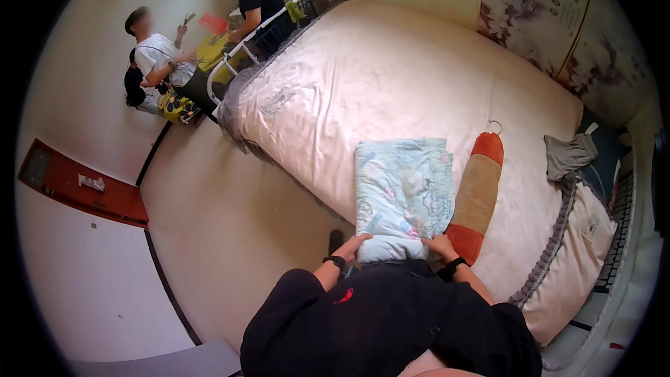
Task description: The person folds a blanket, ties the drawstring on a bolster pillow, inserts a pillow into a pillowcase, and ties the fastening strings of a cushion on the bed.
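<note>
A light blue patterned quilt [401,185], folded into a thick rectangle, lies at the near edge of the bed [335,108], close to my body. My left hand [357,244] is closed on its near left edge. On the near right side, my right hand [440,246] grips the quilt too, the fingers partly hidden by the fabric. Just right of the quilt is a long bolster [479,185], brown with orange ends and a loop at its far tip. Its near end is close to my right hand. The bed is covered by a pale pink satin sheet with a grey ruffled border.
Beyond the white metal bed rail [244,45], several people stand near a yellow-covered surface [211,51]. A grey garment [569,156] lies at the bed's right end. Floral panels [534,10] line the wall. A reddish-brown door [84,181] is at left.
</note>
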The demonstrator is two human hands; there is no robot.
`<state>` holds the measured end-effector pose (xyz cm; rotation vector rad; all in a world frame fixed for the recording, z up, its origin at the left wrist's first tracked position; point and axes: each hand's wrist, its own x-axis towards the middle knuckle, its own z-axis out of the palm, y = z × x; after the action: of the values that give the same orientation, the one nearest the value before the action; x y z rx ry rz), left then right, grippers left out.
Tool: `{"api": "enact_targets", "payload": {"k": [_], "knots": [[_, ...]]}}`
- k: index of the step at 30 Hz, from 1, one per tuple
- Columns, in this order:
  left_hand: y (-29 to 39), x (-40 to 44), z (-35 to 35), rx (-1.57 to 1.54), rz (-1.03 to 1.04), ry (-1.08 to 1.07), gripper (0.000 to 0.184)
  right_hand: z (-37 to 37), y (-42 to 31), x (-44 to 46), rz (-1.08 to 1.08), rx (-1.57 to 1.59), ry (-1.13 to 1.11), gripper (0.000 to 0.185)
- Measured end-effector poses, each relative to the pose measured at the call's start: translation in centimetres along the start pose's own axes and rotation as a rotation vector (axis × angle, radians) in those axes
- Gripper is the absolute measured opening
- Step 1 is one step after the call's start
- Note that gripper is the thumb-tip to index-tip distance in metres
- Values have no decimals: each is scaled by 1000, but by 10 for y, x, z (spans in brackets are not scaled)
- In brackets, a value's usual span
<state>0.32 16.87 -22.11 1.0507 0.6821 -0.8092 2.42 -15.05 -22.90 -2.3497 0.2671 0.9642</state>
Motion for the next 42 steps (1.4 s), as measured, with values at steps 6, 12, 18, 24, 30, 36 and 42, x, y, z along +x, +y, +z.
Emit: {"api": "enact_targets", "payload": {"k": [6,12,18,24,30,36,42], "knots": [[3,-6,-1,-40,-52,9,49,1,7,-7,-142,693,-61,42],[24,-20,10,-83,-94,-172,56,-64,-65,-67,-296,949,24,28],[66,-46,54,-117,-103,-438,57,-127,-116,-143,-559,997,211,25],[81,-56,140,47,-190,-565,59,-171,-88,-237,-553,1004,492,23],[74,-18,260,391,-74,-875,58,-217,-56,-302,-542,967,668,20],[87,-40,406,545,296,-1127,51,-292,-24,-335,-948,445,857,16],[129,-13,541,403,578,-1126,62,-372,55,-360,-929,71,997,16]]}}
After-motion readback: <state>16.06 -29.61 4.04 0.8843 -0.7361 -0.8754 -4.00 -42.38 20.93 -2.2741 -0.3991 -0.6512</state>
